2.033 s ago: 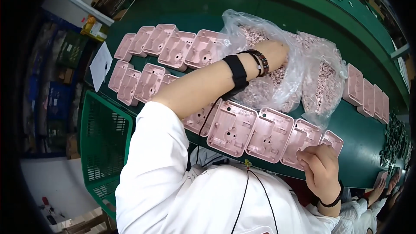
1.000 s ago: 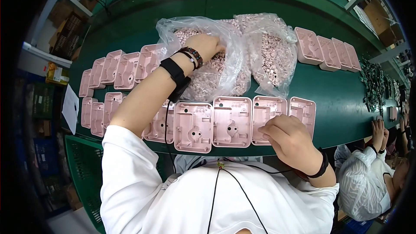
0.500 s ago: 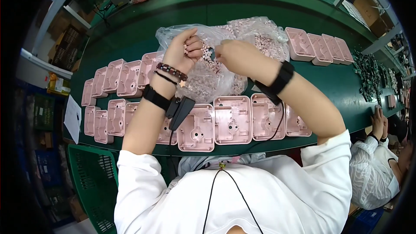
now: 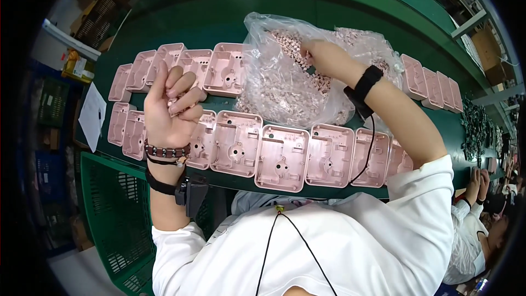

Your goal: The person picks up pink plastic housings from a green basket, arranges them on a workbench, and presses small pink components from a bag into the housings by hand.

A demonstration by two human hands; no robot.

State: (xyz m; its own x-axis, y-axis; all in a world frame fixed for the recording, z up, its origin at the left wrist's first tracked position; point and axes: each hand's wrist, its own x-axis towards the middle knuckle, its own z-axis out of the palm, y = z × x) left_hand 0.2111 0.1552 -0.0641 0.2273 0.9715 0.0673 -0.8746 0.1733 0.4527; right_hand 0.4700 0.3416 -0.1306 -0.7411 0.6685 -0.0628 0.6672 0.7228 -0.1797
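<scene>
My left hand point(image 4: 170, 115) is raised palm up over the pink plastic housings at the left, its fingers curled around a few small pink plastic parts point(image 4: 173, 103). My right hand point(image 4: 327, 59) reaches into the mouth of a clear plastic bag point(image 4: 263, 85) on the table. Its fingers are bent down together against the heap of small pink parts point(image 4: 289, 44) inside; the fingertips are hidden, so what they pinch cannot be made out. In the near row, open pink housings point(image 4: 281, 156) lie side by side, hollow side up, below both hands.
Further housings point(image 4: 226, 68) form a back row at the left, and a few more point(image 4: 415, 77) stand right of the bags. Dark small parts point(image 4: 475, 126) are heaped at the far right near another person's hands point(image 4: 478, 183). A green crate point(image 4: 118, 225) stands at the lower left.
My left hand has moved left and nearer, away from the bag to above the housings, still curled on the small parts. My right hand stays at the bag; the view has shifted.
</scene>
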